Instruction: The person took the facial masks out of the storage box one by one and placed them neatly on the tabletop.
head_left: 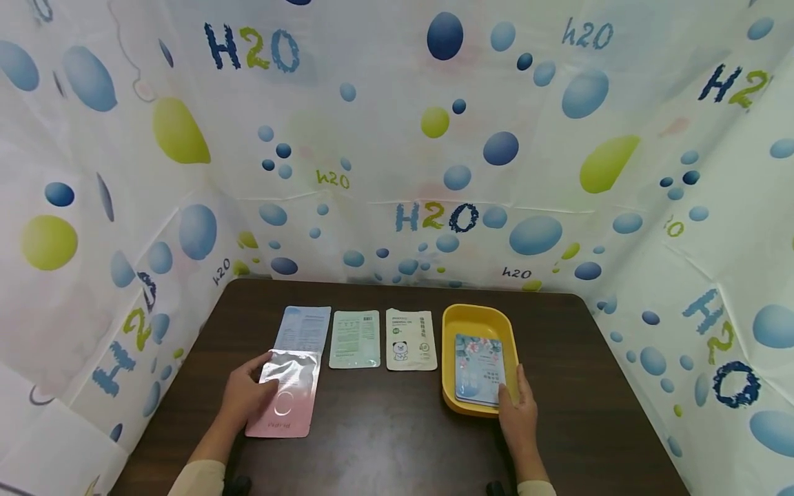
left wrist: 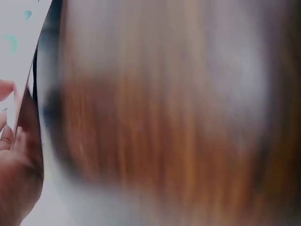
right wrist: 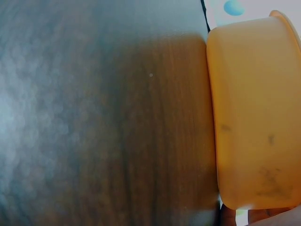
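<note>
My left hand (head_left: 245, 393) pinches the left edge of a pink and silver face mask packet (head_left: 291, 396), printed with a white ring. Its top end overlaps a pale blue packet (head_left: 304, 327) on the table. In the left wrist view the hand's fingers (left wrist: 7, 136) are at the packet's edge. My right hand (head_left: 517, 417) grips the right rim of a yellow tray (head_left: 477, 311), thumb inside and over the corner of a blue floral packet (head_left: 477, 365) lying in it. The right wrist view shows the tray's side wall (right wrist: 258, 117), with fingers partly hidden behind it.
Between the hands, a pale green packet (head_left: 354, 339) and a cream packet with a bear picture (head_left: 411, 339) lie side by side. All of it is on a dark brown table (head_left: 384, 427). A white curtain with bubble prints (head_left: 372, 138) hangs around the back and sides.
</note>
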### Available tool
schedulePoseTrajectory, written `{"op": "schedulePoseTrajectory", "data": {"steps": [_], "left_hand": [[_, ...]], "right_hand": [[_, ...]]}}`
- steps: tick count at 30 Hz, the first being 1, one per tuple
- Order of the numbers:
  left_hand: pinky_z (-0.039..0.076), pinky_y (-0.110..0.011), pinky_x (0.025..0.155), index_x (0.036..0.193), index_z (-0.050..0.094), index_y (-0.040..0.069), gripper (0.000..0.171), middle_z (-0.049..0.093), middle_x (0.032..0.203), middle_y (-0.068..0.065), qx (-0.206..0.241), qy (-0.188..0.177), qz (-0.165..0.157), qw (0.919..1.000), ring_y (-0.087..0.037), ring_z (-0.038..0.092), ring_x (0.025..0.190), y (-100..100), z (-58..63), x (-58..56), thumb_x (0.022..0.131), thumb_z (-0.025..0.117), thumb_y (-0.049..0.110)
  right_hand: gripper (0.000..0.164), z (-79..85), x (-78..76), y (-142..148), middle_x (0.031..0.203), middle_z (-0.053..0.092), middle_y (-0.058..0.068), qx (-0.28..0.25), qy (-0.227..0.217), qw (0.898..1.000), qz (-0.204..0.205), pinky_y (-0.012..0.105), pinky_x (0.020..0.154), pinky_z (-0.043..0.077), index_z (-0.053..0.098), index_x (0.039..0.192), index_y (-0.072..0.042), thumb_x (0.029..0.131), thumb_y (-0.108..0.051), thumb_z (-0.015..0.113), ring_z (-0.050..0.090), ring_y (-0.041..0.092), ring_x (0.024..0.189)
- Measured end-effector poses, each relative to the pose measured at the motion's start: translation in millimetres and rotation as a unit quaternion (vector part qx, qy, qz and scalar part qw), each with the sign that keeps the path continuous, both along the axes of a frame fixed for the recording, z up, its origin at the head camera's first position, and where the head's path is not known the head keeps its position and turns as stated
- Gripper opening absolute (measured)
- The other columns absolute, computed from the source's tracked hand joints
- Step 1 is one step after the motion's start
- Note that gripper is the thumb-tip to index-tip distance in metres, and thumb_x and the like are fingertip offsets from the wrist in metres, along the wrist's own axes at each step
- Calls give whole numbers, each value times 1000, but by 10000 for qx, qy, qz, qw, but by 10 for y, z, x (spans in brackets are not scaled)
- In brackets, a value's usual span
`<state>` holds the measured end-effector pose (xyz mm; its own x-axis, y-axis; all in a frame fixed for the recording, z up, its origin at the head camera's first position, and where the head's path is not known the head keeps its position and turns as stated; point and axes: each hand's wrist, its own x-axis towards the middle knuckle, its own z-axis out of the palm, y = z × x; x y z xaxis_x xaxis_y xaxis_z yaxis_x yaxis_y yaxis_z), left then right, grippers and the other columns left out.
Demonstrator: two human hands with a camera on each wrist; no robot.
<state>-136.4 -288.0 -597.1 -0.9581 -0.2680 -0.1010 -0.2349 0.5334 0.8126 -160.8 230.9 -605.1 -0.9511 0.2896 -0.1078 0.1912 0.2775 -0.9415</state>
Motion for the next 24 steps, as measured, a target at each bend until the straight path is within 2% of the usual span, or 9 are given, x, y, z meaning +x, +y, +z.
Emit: {"op": "schedulePoseTrajectory", "data": {"steps": [2,5,7,10,15,21,24], "left_hand": [[43,-61,110,150,46,-1,70,44,151,-35,-460,-163,-160,9987,-52,47,136,-14,18,22,87,71,16],[39,-69,110,149,47,-2,71,45,149,-36,-1062,-267,-473,9929,-56,43,135,-37,33,56,86,72,18],[39,-70,108,147,50,-3,69,49,144,-36,-1301,-218,-680,9889,-56,44,132,-58,33,83,85,74,17],[43,-69,104,142,55,-3,65,55,138,-33,-1483,-115,-816,9855,-51,47,125,-97,19,130,83,75,14],[48,-66,95,137,63,1,58,56,134,-30,-1864,-43,-1032,9770,-47,48,117,-145,23,171,83,77,16],[46,-69,94,137,66,11,56,49,138,-28,-2248,-324,-1349,9645,-49,43,120,-149,62,207,85,79,25],[44,-66,91,136,67,14,53,49,135,-26,-2333,-325,-1473,9606,-48,43,117,-152,70,225,85,79,25]], "right_hand": [[71,-2,3,3,173,12,10,0,-8,10000,14,57,127,14,13,165,-16,105,-18,50,12,35,160],[71,-1,8,5,173,12,10,-5,-2,10000,33,57,127,15,13,165,-15,105,-18,51,12,35,160],[71,0,10,3,173,12,10,-17,-5,10000,41,57,127,15,13,165,-16,105,-18,51,13,35,159],[71,0,10,0,173,11,9,-33,-25,10000,59,57,127,15,12,165,-17,106,-20,51,12,34,160],[70,-12,1,2,173,12,9,-12,5,10000,33,56,127,15,13,165,-19,106,-23,50,12,34,160],[70,-46,-9,19,172,14,10,-22,150,9999,9,57,126,17,15,165,-15,105,-20,52,14,35,159],[70,-52,-4,25,172,15,9,-19,170,9999,8,57,126,17,16,165,-14,105,-19,52,14,34,159]]}}
